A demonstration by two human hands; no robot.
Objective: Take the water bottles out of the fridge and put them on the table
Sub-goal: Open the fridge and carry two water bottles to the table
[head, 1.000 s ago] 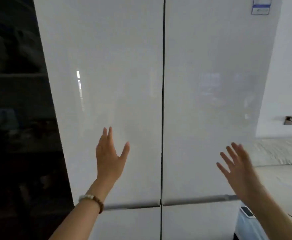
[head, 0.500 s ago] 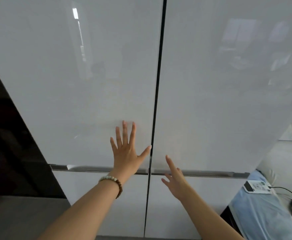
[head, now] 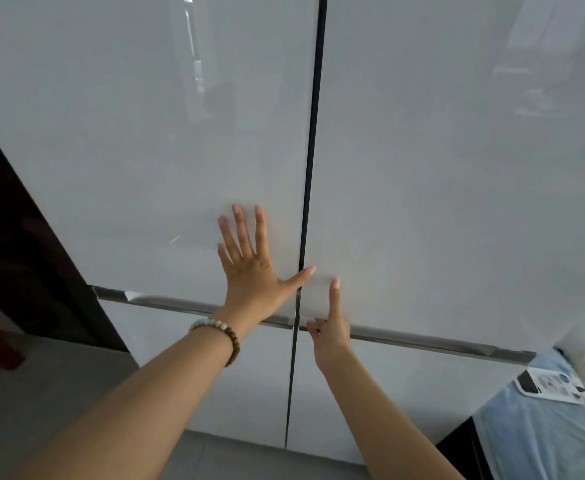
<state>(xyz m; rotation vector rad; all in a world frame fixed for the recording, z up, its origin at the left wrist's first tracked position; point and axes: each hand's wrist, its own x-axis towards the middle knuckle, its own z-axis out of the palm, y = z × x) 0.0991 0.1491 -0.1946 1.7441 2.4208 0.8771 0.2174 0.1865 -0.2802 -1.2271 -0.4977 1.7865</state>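
Note:
A tall white fridge fills the view, its left door (head: 145, 150) and right door (head: 457, 202) both closed, with a dark seam between them. My left hand (head: 249, 271) lies flat on the left door with its fingers spread, a bead bracelet on the wrist. My right hand (head: 330, 330) is at the lower edge of the right door, just right of the seam. Its fingers hook into the metal handle groove (head: 422, 341) and its thumb points up against the door face. No water bottles and no table are in view.
Lower fridge doors (head: 214, 375) continue below the groove. A dark cabinet (head: 14, 237) stands against the fridge's left side. At lower right a light-blue cloth (head: 543, 438) covers something, with a white device (head: 547, 382) and its cable on top. The floor (head: 41, 393) is grey.
I have come closer to the fridge. My left hand went from the air onto the left door. My right hand swung in from the right to the seam and hooked into the handle groove.

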